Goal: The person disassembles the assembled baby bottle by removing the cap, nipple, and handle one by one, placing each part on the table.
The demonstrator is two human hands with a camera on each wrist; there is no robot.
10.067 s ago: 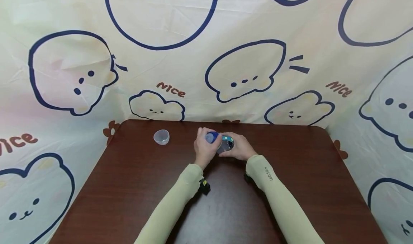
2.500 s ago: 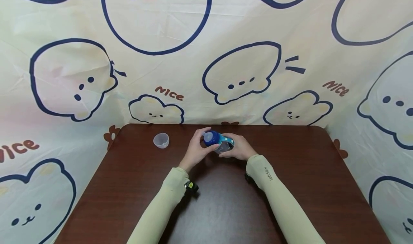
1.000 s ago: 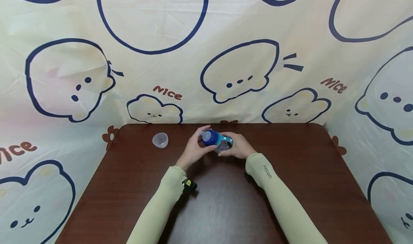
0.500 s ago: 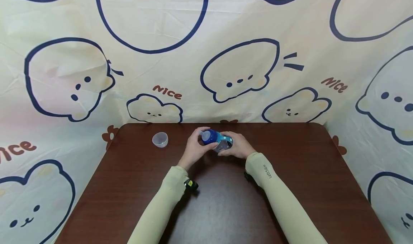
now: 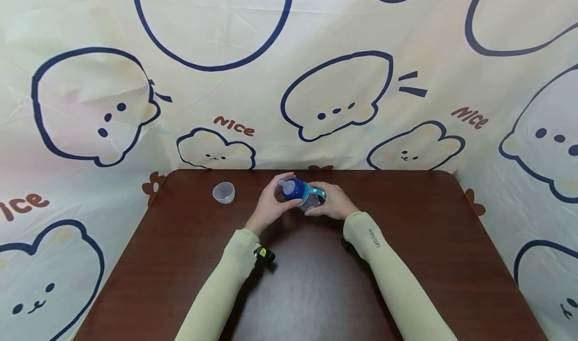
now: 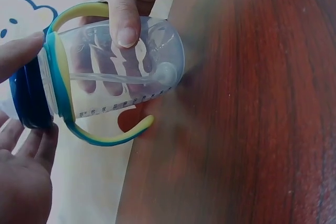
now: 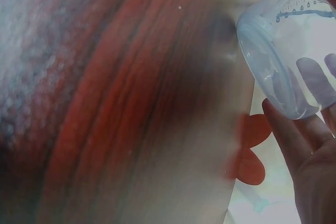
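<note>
A clear baby bottle (image 5: 309, 200) with a dark blue lid (image 5: 292, 189) and teal-and-yellow handles is held tilted over the far middle of the brown table (image 5: 316, 281). My left hand (image 5: 281, 194) grips the blue lid (image 6: 29, 95), and the pale spout pokes out above its fingers. My right hand (image 5: 326, 204) holds the clear body (image 6: 121, 72), thumb across it. A straw with a round end lies inside. In the right wrist view the bottle's base (image 7: 283, 61) rests against the curled fingers (image 7: 310, 150).
A small clear cap (image 5: 223, 192) sits open side up on the table to the left of the hands. A cartoon-print cloth (image 5: 289, 80) hangs behind and around the table. Bare tabletop stretches toward me and to the right.
My left hand has shifted from covering the lid's top to gripping its side, and the spout now shows. Over the last second the bottle rose slightly; the right hand kept its hold.
</note>
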